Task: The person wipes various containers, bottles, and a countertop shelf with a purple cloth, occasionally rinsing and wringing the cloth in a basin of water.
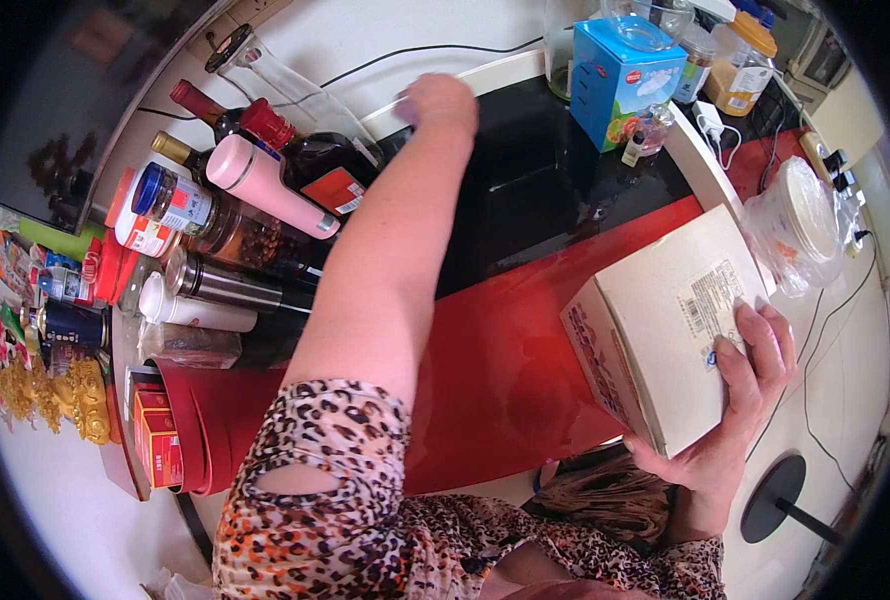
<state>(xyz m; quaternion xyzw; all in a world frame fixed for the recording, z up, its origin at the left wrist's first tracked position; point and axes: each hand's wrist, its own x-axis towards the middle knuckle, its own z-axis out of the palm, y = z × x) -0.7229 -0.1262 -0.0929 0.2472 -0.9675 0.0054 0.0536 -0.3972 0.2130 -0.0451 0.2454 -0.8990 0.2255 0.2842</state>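
Note:
My right hand (745, 390) grips a white cardboard box (670, 322) by its lower right side, with the fingers on top and the thumb at the near edge. The box is tilted above a red mat (505, 375) and bears a printed label with a barcode. My left hand (439, 105) reaches across to the far edge of a glossy black tabletop (512, 172), close to the white rim along the wall. It is blurred with its fingers turned away, so I cannot tell whether it holds anything.
Left of my arm stand dark bottles (325, 165), a pink tumbler (265, 180), a steel flask (220, 281) and several jars. A blue carton (617, 82) with a glass bowl (651, 22) on it stands far right, beside a small perfume bottle (651, 124). A bagged white tub (794, 225) sits at right.

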